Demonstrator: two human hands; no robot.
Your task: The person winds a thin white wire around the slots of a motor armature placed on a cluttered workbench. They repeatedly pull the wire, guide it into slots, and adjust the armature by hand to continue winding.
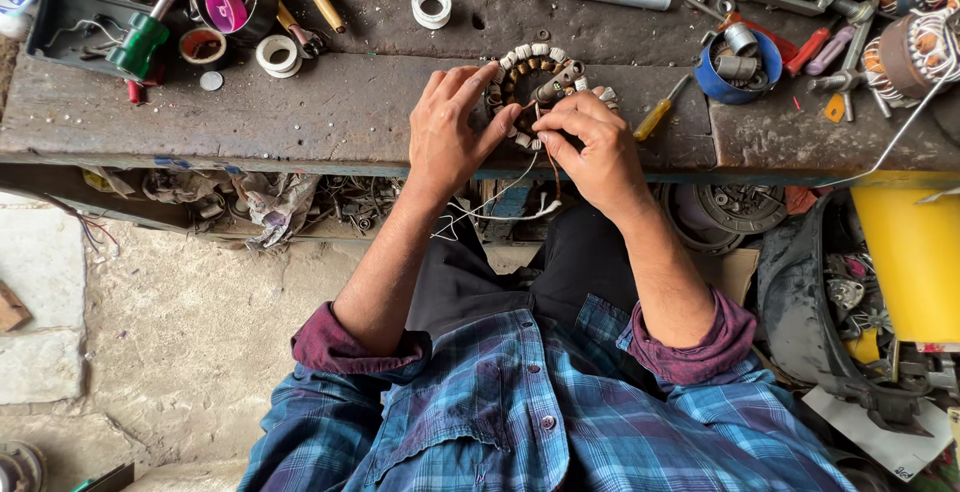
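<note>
Seen from the head camera, a ring-shaped stator [530, 87] with white-taped coils around its rim lies near the front edge of the dark, grimy worktop [320, 112], right between the two hands. The left hand [450, 132] rests on the ring's left side, fingers spread and curled loosely over the coils, steadying it rather than pinching anything. The right hand [590, 147] sits at the ring's lower right, its fingers closed in a pinch on thin wires [545, 167] that trail off the ring and down over the worktop's edge toward the lap. Most coils look wound and wrapped in white; the loose leads hanging free suggest that the wire ends are not yet tied off or trimmed, though the hands hide the near part of the ring. Just to the right lies a yellow-handled screwdriver [655, 117]; further right stands a blue tub [740, 67] of parts. White tape rolls [432, 6] lie behind the ring.
</note>
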